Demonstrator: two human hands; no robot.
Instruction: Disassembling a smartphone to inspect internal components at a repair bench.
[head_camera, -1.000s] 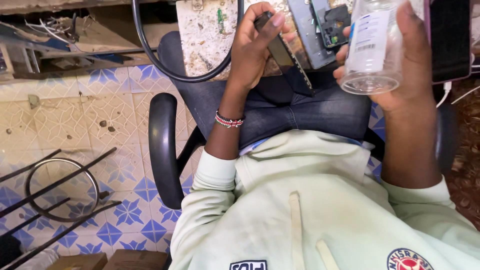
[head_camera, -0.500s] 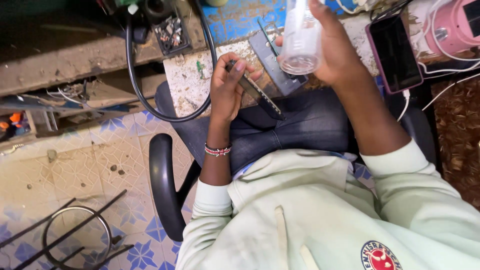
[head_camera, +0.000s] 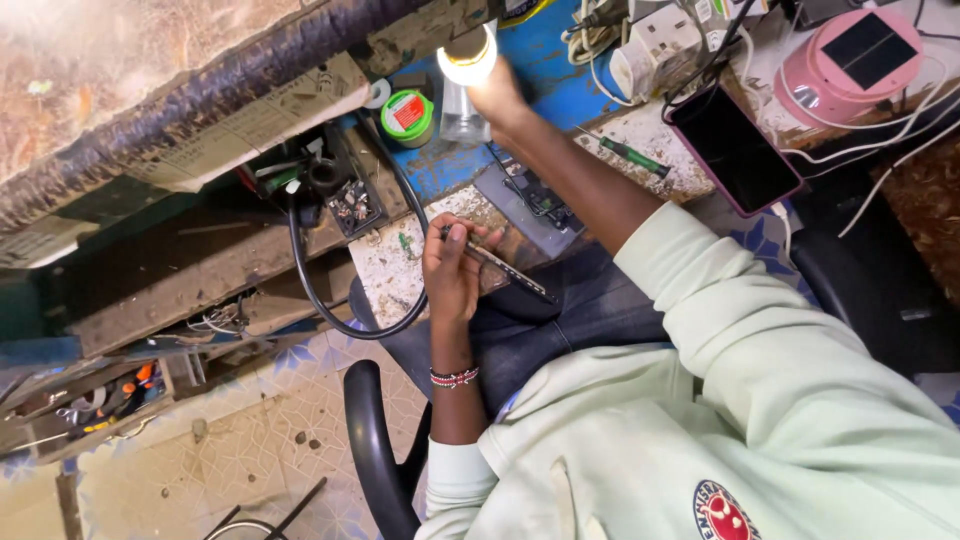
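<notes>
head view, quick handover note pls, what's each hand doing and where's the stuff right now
Left hand: grips a thin flat metal strip over the lap, near the bench edge.
Right hand: stretched out to the back of the bench, on a clear bottle that stands there.
Nearby: green-lidded pot, dark phone, green-handled screwdriver, pink lamp.
Done: bottle is down on the bench.
Left: the strip is not yet set down.

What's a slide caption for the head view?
Seated at a cluttered workbench, left hand holds a thin circuit board while right hand sets a clear bottle on the bench.
</notes>
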